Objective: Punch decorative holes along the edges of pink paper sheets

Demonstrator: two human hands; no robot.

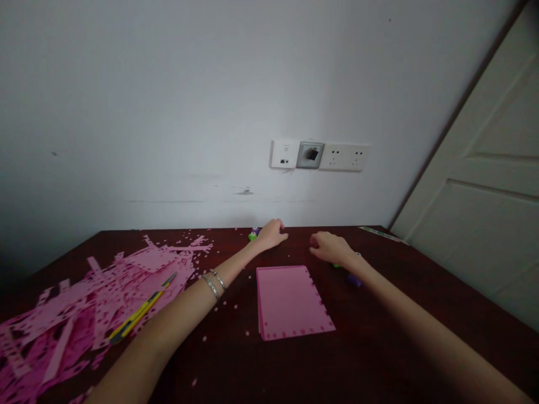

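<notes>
My left hand (272, 234) is over the far part of the dark red table, its thumb and bent fingers apart with nothing visible between them. Just left of it is a small green and purple object with eye-like dots (253, 233), partly behind the hand. My right hand (330, 247) is to the right with its fingers curled in; whatever they may hold is hidden. Under the right wrist, a purple object (353, 279) and a bit of green show in part. Between my forearms lies a stack of pink paper sheets (290, 303), with small holes along the right and near edges.
Pink paper scraps and punched strips (84, 308) are heaped on the left, with a yellow utility knife (141, 311) on top. Tiny paper dots are scattered around. A thin patterned strip (383, 234) lies at the far right. Wall sockets (343, 157) and a white door (492, 163) stand behind.
</notes>
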